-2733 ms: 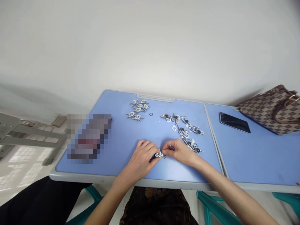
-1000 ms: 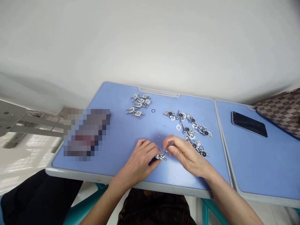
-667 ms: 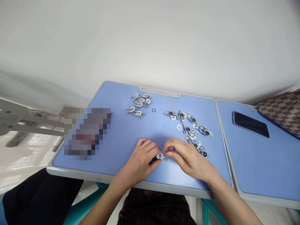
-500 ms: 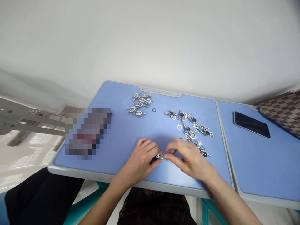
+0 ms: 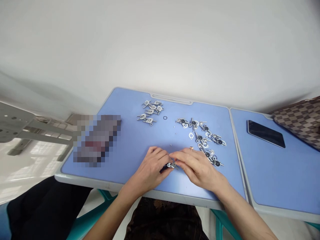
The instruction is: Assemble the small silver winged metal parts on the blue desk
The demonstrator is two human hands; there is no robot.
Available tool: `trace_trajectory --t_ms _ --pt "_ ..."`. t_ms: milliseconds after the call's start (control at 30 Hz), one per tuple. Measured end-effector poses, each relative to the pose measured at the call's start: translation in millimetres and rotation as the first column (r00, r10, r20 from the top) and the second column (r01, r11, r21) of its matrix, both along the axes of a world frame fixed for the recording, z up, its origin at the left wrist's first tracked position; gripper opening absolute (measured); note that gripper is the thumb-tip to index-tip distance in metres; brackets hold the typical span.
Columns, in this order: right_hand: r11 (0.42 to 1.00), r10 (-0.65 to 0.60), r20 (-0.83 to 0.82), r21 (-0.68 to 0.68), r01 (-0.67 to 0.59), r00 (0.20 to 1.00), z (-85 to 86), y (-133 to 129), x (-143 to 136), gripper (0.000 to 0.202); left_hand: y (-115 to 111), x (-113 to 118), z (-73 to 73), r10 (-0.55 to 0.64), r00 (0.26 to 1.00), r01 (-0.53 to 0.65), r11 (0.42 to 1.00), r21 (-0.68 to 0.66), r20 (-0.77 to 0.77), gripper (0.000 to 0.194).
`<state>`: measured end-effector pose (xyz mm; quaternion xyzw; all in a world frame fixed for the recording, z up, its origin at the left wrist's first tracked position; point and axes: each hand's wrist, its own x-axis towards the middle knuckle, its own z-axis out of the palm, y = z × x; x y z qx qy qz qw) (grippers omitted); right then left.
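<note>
My left hand (image 5: 153, 168) is closed around a small metal fitting (image 5: 171, 165) with an oval flange, low over the table's near side. My right hand (image 5: 198, 168) meets it from the right, thumb and fingers pinched together at the fitting's end; what they pinch is hidden. A ring (image 5: 191, 148) shows on a right finger. Just beyond the hands lies a tiny metal piece (image 5: 170, 145). Loose fittings with black round caps (image 5: 199, 137) and flat oval plates (image 5: 191, 135) spread beyond my right hand. A dark rubber ring (image 5: 165, 117) lies farther back.
Several flanged metal fittings (image 5: 151, 111) are grouped at the back left of the blue table (image 5: 130, 140). A pixelated object (image 5: 97, 140) lies at the left edge. On the adjoining table are a phone (image 5: 266, 133) and a checkered bag (image 5: 300, 115). A wall stands behind.
My right hand's fingers have closed in leftward onto the fitting. A purplish translucent piece seen at those fingers earlier is now out of sight. The left hand keeps its hold.
</note>
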<state>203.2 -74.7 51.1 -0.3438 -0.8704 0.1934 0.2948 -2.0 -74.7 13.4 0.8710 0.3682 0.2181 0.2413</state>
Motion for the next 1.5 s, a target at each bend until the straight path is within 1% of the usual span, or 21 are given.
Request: trace_trajectory --t_ms 67,133,200,300,400,500,633,700,800,967,1033,1100,1200,1267,1333,1400,1433,1467,1500 --pt "0.997 -0.035 -0.014 0.064 0.036 0.999 -2.3 1.2 -2.1 0.019 -0.1 -0.1 0.3 -0.001 1.0 0.001 1.0 0.006 0.0 0.004" --pt "0.997 -0.014 -0.008 0.07 0.014 1.0 -1.3 2.0 -1.7 0.022 -0.3 -0.2 0.3 0.0 1.0 -0.001 1.0 0.016 0.005 0.003" --pt "0.999 0.04 0.012 -0.006 -0.04 0.999 2.3 2.1 1.1 0.029 -0.6 -0.2 0.1 0.002 1.0 -0.003 1.0 0.026 0.01 0.002" --pt "0.985 0.116 0.025 -0.128 -0.112 0.993 8.3 1.1 7.5 0.04 -0.8 -0.2 -0.6 0.003 1.0 -0.004 1.0 0.029 0.018 0.003" --pt "0.973 0.166 0.005 -0.166 -0.163 0.986 11.0 0.4 11.9 0.046 -0.7 -0.1 -1.6 0.003 1.0 -0.003 1.0 0.031 0.014 0.004" --pt "0.97 0.18 0.013 -0.171 -0.175 0.984 11.1 0.0 12.1 0.043 -0.6 -0.1 -2.0 0.006 1.0 -0.006 1.0 0.029 -0.003 0.005" --pt "0.985 0.13 0.048 -0.118 -0.123 0.99 11.6 -1.0 9.4 0.027 -0.3 0.1 -1.2 0.004 1.0 -0.003 1.0 0.019 -0.016 0.009" --pt "0.992 0.107 0.053 -0.079 -0.103 0.993 11.9 -1.9 8.1 0.023 -0.2 0.2 -0.2 0.005 1.0 -0.005 1.0 0.017 -0.022 0.01" --pt "0.997 0.076 0.056 -0.023 -0.075 0.996 10.4 -2.8 5.8 0.019 0.1 0.5 1.2 0.011 1.0 -0.011 1.0 0.021 -0.025 0.01" --pt "0.993 -0.023 0.067 0.115 0.015 0.998 3.7 -2.0 1.8 0.014 0.6 0.7 1.9 0.009 1.0 -0.008 1.0 0.03 -0.019 0.012" --pt "0.991 -0.028 0.087 0.129 0.017 0.996 4.8 -1.9 1.6 0.016 0.4 0.7 1.7 0.012 1.0 -0.012 0.999 0.033 -0.02 0.011" --pt "0.997 0.006 0.107 0.076 -0.015 0.994 9.4 -2.6 2.5 0.017 0.1 0.7 1.4 0.018 1.0 -0.017 0.999 0.033 -0.017 0.006" --pt "0.995 0.079 0.089 -0.075 -0.072 0.993 16.1 -4.1 4.6 0.032 -0.4 0.6 0.9 0.017 1.0 -0.017 0.999 0.028 -0.001 0.002" --pt "0.992 0.085 0.052 -0.102 -0.08 0.995 14.9 -4.6 4.4 0.036 -0.3 0.4 0.3 0.013 1.0 -0.013 1.0 0.025 0.003 0.003" --pt "0.999 0.029 0.023 -0.029 -0.029 0.999 8.1 -4.1 2.2 0.028 0.1 0.1 -0.5 0.008 1.0 -0.008 1.0 0.026 -0.002 0.003" --pt "0.994 -0.057 0.007 0.098 0.056 0.998 -0.7 -2.8 -0.8 0.017 0.5 0.0 -1.0 0.011 1.0 -0.01 0.999 0.031 -0.01 0.004" --pt "0.983 -0.087 -0.002 0.162 0.086 0.996 -4.0 -2.1 -1.8 0.016 0.6 0.0 -1.0 0.015 1.0 -0.014 0.999 0.033 -0.015 0.006" --pt "0.976 -0.097 -0.003 0.198 0.095 0.995 -5.9 -1.4 -2.1 0.017 0.6 0.1 -0.7 0.02 1.0 -0.019 0.999 0.034 -0.02 0.008" --pt "0.974 -0.094 0.004 0.206 0.091 0.996 -6.0 -0.8 -1.8 0.018 0.5 0.2 -0.3 0.024 0.999 -0.024 0.999 0.035 -0.022 0.009"
